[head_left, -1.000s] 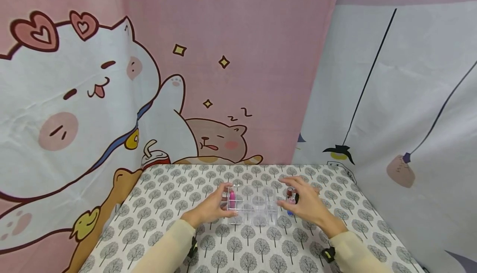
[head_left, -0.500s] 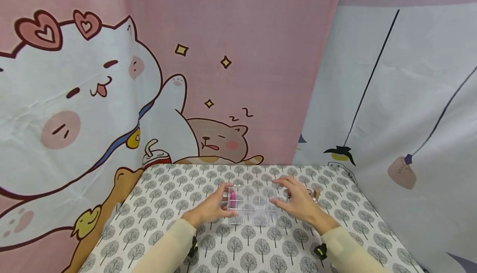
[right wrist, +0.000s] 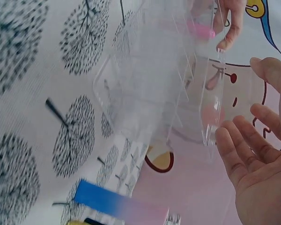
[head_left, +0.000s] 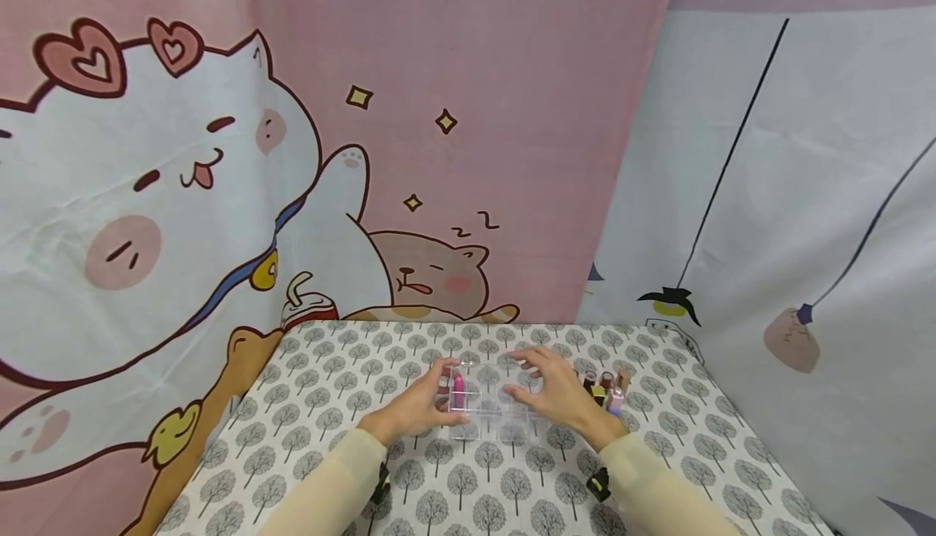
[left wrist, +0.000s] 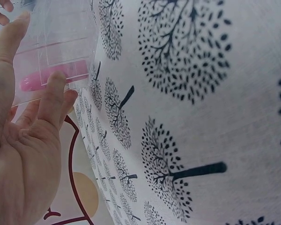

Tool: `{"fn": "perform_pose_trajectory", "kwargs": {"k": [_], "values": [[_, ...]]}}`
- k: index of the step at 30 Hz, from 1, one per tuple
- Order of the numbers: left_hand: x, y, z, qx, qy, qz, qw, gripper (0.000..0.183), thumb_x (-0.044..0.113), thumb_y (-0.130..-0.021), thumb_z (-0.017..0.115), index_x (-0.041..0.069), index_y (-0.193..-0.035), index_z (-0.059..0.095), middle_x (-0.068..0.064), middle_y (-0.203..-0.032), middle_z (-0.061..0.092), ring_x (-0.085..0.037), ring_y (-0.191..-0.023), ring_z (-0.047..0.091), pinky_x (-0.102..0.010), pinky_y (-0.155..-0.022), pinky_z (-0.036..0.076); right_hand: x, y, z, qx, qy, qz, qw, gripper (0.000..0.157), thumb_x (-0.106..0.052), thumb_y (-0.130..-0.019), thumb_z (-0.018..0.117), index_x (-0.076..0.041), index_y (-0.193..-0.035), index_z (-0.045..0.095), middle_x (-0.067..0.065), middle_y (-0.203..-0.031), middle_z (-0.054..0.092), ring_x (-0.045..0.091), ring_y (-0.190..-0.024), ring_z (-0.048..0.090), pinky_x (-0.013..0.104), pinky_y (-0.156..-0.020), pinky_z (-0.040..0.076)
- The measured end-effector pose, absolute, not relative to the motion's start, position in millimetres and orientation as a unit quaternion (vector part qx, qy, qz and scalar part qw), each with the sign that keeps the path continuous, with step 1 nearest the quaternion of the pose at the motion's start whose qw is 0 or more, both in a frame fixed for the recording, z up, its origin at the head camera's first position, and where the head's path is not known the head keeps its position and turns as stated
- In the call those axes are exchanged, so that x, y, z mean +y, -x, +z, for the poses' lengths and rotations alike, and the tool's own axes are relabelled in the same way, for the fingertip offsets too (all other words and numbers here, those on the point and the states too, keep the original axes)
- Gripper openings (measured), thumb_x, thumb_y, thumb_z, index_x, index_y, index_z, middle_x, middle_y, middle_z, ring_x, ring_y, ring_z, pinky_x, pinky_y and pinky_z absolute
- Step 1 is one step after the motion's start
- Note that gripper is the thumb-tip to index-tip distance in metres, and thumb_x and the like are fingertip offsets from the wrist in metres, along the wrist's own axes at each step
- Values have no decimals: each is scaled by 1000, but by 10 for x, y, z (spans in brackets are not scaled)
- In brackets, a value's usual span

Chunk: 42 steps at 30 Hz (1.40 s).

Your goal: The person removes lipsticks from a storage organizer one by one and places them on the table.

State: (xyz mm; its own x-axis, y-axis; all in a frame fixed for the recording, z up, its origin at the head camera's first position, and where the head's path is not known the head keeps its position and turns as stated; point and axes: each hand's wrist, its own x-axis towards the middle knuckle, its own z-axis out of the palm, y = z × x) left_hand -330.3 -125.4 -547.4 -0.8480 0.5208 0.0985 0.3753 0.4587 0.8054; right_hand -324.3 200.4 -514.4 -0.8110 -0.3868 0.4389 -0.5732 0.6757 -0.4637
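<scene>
A clear plastic compartment organizer (head_left: 486,414) stands on the table in the head view. My left hand (head_left: 413,404) holds its left end, thumb at the near side and fingers at the far side. Inside the leftmost compartment is a bright pink tube (left wrist: 37,80), rounded at one end, close beside the left fingers. My right hand (head_left: 553,391) hovers at the organizer's right part, thumb and fingers spread apart with nothing between them. In the right wrist view those fingertips (right wrist: 223,136) are right by the organizer's upper edge.
Several small cosmetic bottles stand just right of my right hand, among them a pink-and-blue bottle (head_left: 616,400) and a yellow-and-black one (head_left: 598,394). A tree-print cloth (head_left: 461,483) covers the table. A cartoon curtain (head_left: 512,154) hangs behind it.
My right hand has moved left, from beside the small bottles to over the organizer's right part, uncovering the bottles. My left hand stays at the organizer's left end.
</scene>
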Motion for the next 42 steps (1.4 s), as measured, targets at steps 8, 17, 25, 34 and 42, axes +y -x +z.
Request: {"fn": "perform_pose_trajectory", "kwargs": {"k": [8,17,25,34,42], "values": [[-1235,3295,-5463,853,-260,446,79,101,34,-99,97,23,-177,33,-19,-170,56,-39,-145,71,-54,-121,64,1814,3312,-5187,-895,-281,322,126,59,-33,-100,95,-13,-151,75,6,-138,77,29,-119,79,47,-101,73],[-1239,3270,-5478,853,-264,442,80,103,35,-101,96,14,-179,30,-22,-169,55,-41,-146,71,-52,-118,66,1638,3337,-5217,-901,-287,308,104,56,-35,-101,94,-12,-149,76,9,-140,79,27,-117,79,51,-101,73],[-1253,3305,-5481,852,-270,443,77,103,35,-102,94,13,-179,29,-22,-169,54,-44,-148,71,-54,-120,65,1466,3355,-5214,-896,-301,314,96,54,-29,-100,95,-8,-147,77,10,-133,80,30,-114,81,49,-99,74],[-1265,3309,-5479,845,-274,453,79,102,33,-102,94,15,-179,28,-21,-169,54,-43,-149,70,-51,-121,65,1311,3407,-5281,-895,-325,282,117,56,-28,-97,98,-5,-144,79,14,-127,83,25,-107,82,36,-93,73],[-1254,3312,-5468,840,-283,457,73,102,29,-100,96,13,-177,30,-21,-167,57,-41,-147,72,-48,-121,65,1195,3449,-5350,-896,-329,272,120,51,-24,-96,99,-4,-139,82,14,-124,86,29,-104,83,32,-90,72]]}}
